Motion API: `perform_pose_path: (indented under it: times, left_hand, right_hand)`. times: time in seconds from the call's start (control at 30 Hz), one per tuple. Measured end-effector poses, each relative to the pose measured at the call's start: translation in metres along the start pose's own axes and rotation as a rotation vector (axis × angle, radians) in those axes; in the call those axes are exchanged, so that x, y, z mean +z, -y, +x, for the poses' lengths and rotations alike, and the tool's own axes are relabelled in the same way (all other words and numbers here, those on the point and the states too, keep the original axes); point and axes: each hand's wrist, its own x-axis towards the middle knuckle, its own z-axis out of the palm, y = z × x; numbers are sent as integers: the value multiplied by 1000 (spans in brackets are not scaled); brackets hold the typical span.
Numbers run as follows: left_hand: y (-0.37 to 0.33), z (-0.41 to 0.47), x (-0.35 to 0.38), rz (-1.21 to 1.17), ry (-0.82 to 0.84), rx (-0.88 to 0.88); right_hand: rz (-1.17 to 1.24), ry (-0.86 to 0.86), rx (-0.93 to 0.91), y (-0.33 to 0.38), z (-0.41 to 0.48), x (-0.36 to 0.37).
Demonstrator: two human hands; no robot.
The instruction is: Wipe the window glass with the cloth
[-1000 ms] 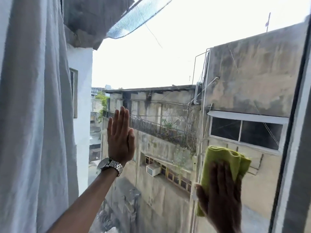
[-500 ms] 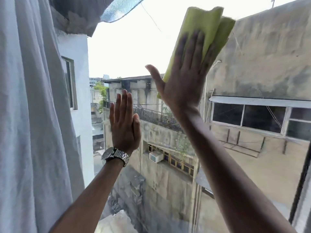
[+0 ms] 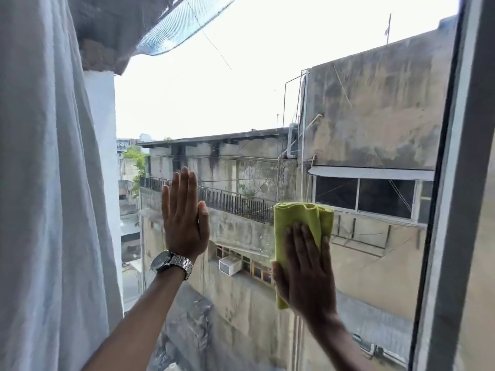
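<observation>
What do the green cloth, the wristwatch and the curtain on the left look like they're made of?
The green cloth looks like soft, matte microfibre: it folds in thick, limp layers. The wristwatch has a shiny linked band, likely polished steel. The curtain seems thin white woven fabric, slightly crinkled and hanging in soft folds.

Two hands, one cloth, one pane

On the glass (image 3: 241, 108): one left hand (image 3: 184, 223) flat, one right hand (image 3: 308, 271) flat over one green cloth (image 3: 300, 218). One watch (image 3: 171, 263) on the left wrist. One white curtain (image 3: 48, 183) at the pane's left edge, one frame (image 3: 460, 183) at its right.
</observation>
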Motion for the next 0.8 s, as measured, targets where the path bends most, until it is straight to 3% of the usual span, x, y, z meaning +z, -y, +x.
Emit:
perform_pose_path:
  times: [0.1, 0.2, 0.33, 0.43, 0.57, 0.67, 0.8]
  left_hand:
    - [2, -1, 4, 16, -16, 9]
    - [4, 2, 6, 24, -17, 26]
    - [-10, 2, -9, 78, 61, -29]
    - [-50, 5, -33, 87, 177, -281]
    - [-150, -15, -58, -151, 382, -310]
    - [-198, -25, -56, -512, 449, -619]
    - [-208, -62, -55, -763, 524, -1051]
  right_hand:
    - [42, -69, 203, -14, 49, -8]
    - [117, -48, 282, -4, 87, -25]
    - [143, 106, 291, -8, 106, -69]
    - [79, 239, 220, -32, 133, -101]
    - [189, 487, 325, -57, 162, -126]
    - [260, 603, 339, -66, 169, -133]
    - [155, 560, 241, -64, 128, -140]
